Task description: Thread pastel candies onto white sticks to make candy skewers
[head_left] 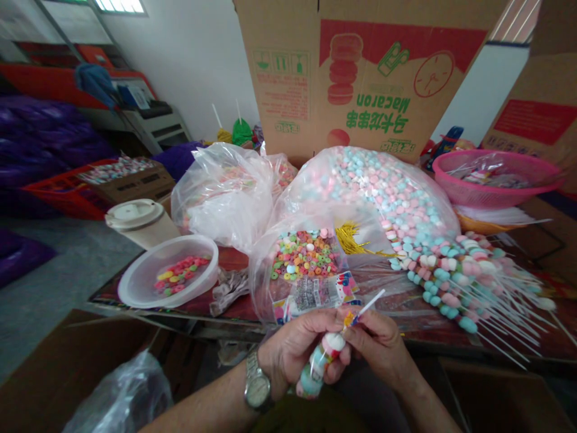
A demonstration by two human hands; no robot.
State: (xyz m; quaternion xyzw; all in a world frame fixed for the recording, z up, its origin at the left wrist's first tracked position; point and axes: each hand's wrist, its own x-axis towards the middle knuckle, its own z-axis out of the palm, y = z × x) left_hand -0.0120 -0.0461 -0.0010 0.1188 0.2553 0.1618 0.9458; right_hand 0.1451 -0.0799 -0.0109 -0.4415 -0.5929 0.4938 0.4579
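A wrapped candy skewer (318, 365) with pink, white and blue pieces is in front of me, its white stick pointing up to the right. My left hand (295, 346), with a watch on the wrist, is closed around its clear bag. At the gathered neck of the bag, my right hand (381, 349) pinches the wrapper near the stick; whether a tie is between the fingertips I cannot make out. Just beyond lie printed wrapper bags (315, 293), colourful candy rings (306, 255) and a bundle of gold twist ties (354, 239).
A white bowl (128, 288) with some candy rings stands left, beside a lidded cup (142, 222). Unwrapped candy skewers (451, 288) are piled on the right, in front of a big candy bag (360, 180). A pink basket (496, 189) and a large carton (288, 72) stand behind.
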